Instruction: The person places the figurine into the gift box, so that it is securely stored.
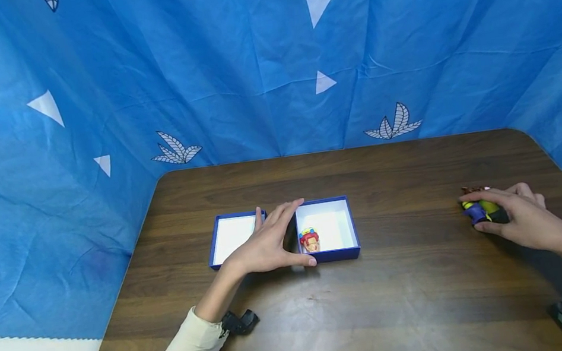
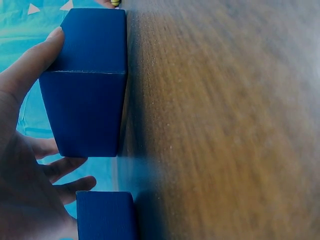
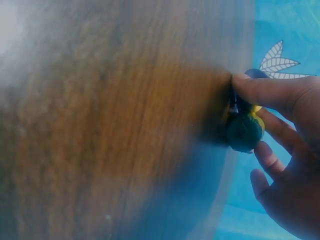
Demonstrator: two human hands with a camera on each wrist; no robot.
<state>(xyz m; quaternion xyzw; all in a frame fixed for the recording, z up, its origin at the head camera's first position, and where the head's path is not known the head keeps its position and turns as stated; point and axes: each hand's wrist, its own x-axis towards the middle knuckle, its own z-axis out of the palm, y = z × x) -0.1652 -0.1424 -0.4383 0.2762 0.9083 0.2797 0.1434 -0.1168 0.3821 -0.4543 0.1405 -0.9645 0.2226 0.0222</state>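
Observation:
An open blue box [image 1: 331,255] with a white inside stands at the middle of the table. My left hand [image 1: 263,244] spans its left side, thumb at the near wall and fingers at the far corner; the left wrist view shows the thumb [image 2: 52,45] on the box's upper edge. Inside, in the near left corner, lies a small red, yellow and blue toy figure [image 1: 310,241]. Far to the right, my right hand [image 1: 521,214] pinches a small purple, yellow and green toy figure [image 1: 475,212] between thumb and fingers. Its rounded dark green part [image 3: 244,132] faces the right wrist camera.
The blue-rimmed box lid [image 1: 230,238], white inside, lies left of the box, partly under my left hand. A brown wooden table [image 1: 412,301] carries everything. Blue patterned cloth [image 1: 253,53] hangs behind the table and along its sides.

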